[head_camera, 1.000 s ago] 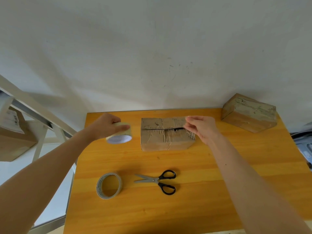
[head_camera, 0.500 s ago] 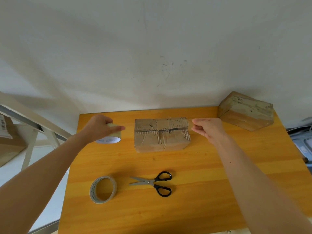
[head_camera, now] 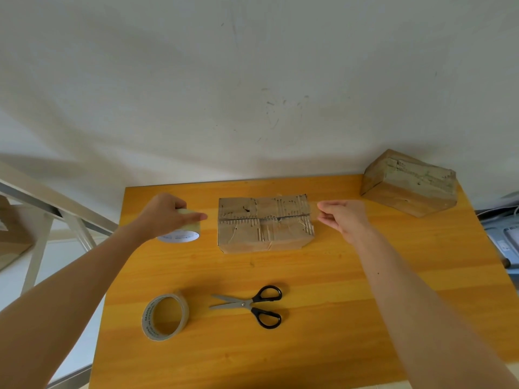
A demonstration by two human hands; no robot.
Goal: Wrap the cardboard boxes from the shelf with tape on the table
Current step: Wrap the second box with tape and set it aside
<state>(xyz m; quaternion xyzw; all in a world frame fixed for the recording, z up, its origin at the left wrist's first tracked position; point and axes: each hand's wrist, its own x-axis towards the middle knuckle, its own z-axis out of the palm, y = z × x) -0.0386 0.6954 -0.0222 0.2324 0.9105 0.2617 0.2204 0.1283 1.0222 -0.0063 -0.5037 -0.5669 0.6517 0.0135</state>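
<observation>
On the table (head_camera: 337,346), box (head_camera: 264,223) sits between grips that have moved apart: left grip (head_camera: 164,217) clutches the tape roll (head_camera: 185,231), right grip (head_camera: 344,217) now clear of the box, fingers pinched, tape end unseen, can't tell; likely stretching a strip.

This looks like a plain packing corner, perhaps in a home or small office. An orange wood-grain table (head_camera: 323,355) fills the lower frame against a bare, scuffed white wall (head_camera: 252,80). On it sit a worn box (head_camera: 265,223), a second box (head_camera: 410,183) at upper right, a tape roll (head_camera: 164,317), a second roll (head_camera: 182,231) and scissors (head_camera: 250,304). A white shelf frame (head_camera: 36,242) shows at the left edge and cables (head_camera: 502,209) at the right edge.
</observation>
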